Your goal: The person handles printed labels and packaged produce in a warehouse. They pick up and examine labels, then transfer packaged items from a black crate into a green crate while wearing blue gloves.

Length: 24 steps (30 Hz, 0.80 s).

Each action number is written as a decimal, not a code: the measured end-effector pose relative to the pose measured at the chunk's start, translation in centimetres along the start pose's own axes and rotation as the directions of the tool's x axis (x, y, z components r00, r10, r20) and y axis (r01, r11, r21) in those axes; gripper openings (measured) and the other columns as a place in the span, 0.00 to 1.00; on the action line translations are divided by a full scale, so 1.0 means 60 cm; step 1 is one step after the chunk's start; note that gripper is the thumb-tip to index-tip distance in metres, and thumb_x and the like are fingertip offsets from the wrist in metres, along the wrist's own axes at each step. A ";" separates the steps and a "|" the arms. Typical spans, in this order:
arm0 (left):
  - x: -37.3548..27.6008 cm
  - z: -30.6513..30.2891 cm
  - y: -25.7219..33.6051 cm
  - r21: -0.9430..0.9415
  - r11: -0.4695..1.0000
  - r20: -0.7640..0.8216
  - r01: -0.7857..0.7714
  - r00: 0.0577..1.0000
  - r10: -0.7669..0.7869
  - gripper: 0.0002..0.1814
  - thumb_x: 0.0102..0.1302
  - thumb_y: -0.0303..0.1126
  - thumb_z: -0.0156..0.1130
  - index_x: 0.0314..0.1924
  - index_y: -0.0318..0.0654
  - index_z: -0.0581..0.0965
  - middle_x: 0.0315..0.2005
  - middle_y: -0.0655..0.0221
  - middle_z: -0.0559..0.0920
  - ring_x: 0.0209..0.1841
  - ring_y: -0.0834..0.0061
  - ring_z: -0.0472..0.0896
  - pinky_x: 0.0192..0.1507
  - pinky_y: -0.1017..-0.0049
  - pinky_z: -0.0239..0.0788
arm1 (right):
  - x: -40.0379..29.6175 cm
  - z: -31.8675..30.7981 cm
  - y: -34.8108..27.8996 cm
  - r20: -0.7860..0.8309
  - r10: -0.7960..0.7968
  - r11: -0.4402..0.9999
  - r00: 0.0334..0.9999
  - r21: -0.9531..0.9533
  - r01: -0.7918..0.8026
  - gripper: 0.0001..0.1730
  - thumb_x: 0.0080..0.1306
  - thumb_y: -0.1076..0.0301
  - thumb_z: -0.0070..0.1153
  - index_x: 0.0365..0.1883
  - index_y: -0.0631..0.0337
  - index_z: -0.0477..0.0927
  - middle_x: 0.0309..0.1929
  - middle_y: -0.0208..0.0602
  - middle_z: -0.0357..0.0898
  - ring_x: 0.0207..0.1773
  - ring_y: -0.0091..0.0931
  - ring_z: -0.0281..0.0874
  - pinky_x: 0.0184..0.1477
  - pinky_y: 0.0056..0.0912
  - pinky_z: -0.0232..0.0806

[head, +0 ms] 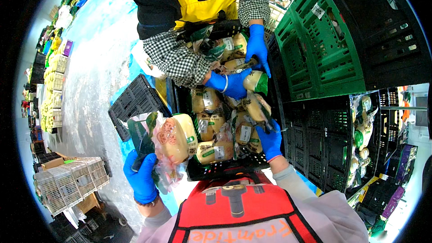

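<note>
My left hand (pixel 141 175), in a blue glove, grips the clear and green plastic ends of bagged lotus root (pixel 173 138), held left of a black plastic crate (pixel 229 172). My right hand (pixel 271 140), gloved in blue too, is at the crate's right side, its fingers around the end of another lotus root bag (pixel 258 108). Several packed lotus roots (pixel 211 153) with white labels lie in the crate. Across from me, a co-worker's two blue-gloved hands (pixel 233 82) reach into the crate, at a green-ended pack (pixel 255 81).
Green (pixel 320 40) and black crates (pixel 314 141) stand stacked close on the right. A black crate (pixel 135 103) lies left of the one before me. White crates (pixel 72 182) stand at the lower left. The co-worker in a yellow apron (pixel 209 6) is directly opposite.
</note>
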<state>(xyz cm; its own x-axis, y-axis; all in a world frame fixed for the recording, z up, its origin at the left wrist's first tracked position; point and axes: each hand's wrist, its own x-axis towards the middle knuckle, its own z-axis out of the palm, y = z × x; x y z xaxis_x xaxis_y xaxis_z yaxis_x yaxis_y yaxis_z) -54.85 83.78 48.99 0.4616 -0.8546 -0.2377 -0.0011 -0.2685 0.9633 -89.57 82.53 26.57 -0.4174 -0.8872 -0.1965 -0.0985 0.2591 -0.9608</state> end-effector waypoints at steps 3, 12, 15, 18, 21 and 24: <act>0.001 -0.003 -0.007 -0.020 1.000 -0.003 0.024 1.000 -0.024 0.14 0.53 0.17 0.63 0.42 0.32 0.78 0.35 0.65 0.82 0.32 0.77 0.79 0.34 0.79 0.70 | -0.004 -0.001 -0.063 0.168 -0.310 0.829 0.936 -0.434 0.353 0.16 0.44 0.76 0.64 0.34 0.60 0.79 0.35 0.39 0.78 0.38 0.35 0.77 0.40 0.35 0.70; -0.005 -0.003 -0.017 -0.056 0.998 -0.016 0.037 0.999 -0.038 0.16 0.52 0.16 0.64 0.43 0.32 0.78 0.36 0.65 0.82 0.34 0.76 0.80 0.37 0.78 0.71 | 0.044 0.052 -0.078 0.800 -0.143 0.290 0.583 -0.530 0.797 0.06 0.47 0.63 0.59 0.21 0.54 0.80 0.25 0.41 0.77 0.29 0.40 0.77 0.30 0.45 0.66; -0.004 -0.002 -0.020 -0.067 0.997 0.003 0.032 0.999 -0.032 0.16 0.52 0.16 0.64 0.42 0.32 0.78 0.36 0.65 0.82 0.35 0.75 0.80 0.38 0.78 0.71 | 0.046 0.109 -0.080 0.822 -0.082 0.188 0.564 -0.543 0.819 0.06 0.51 0.64 0.56 0.20 0.53 0.82 0.25 0.40 0.80 0.29 0.38 0.80 0.28 0.43 0.68; -0.003 -0.006 -0.024 -0.046 0.999 0.023 0.030 0.999 -0.029 0.15 0.52 0.16 0.64 0.42 0.33 0.78 0.36 0.65 0.82 0.35 0.75 0.80 0.39 0.77 0.71 | 0.044 0.172 -0.073 0.814 0.059 0.174 0.578 -0.579 0.797 0.05 0.50 0.65 0.56 0.21 0.53 0.83 0.27 0.43 0.81 0.30 0.39 0.80 0.29 0.42 0.70; -0.006 -0.004 -0.027 -0.057 0.998 0.005 0.025 1.000 -0.024 0.15 0.52 0.16 0.64 0.41 0.33 0.78 0.36 0.65 0.82 0.35 0.75 0.80 0.38 0.77 0.71 | 0.044 0.212 -0.055 0.765 0.032 0.240 0.643 -0.631 0.738 0.06 0.51 0.65 0.56 0.21 0.52 0.83 0.27 0.44 0.81 0.30 0.39 0.81 0.29 0.43 0.70; -0.008 -0.006 -0.034 -0.062 0.997 -0.014 0.036 0.999 -0.037 0.15 0.52 0.15 0.64 0.41 0.34 0.78 0.36 0.64 0.82 0.35 0.74 0.80 0.37 0.76 0.71 | 0.045 0.218 -0.047 0.726 0.034 0.285 0.687 -0.665 0.690 0.07 0.52 0.64 0.55 0.23 0.53 0.83 0.27 0.43 0.81 0.31 0.41 0.80 0.30 0.45 0.70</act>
<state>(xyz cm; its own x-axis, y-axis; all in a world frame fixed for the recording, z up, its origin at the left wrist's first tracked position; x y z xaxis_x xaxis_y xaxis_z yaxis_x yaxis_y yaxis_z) -54.73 84.90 47.17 0.4741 -0.8378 -0.2709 0.0701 -0.2708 0.9601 -78.61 74.44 26.21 0.3662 -0.8776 -0.3093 -0.9172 -0.2844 -0.2789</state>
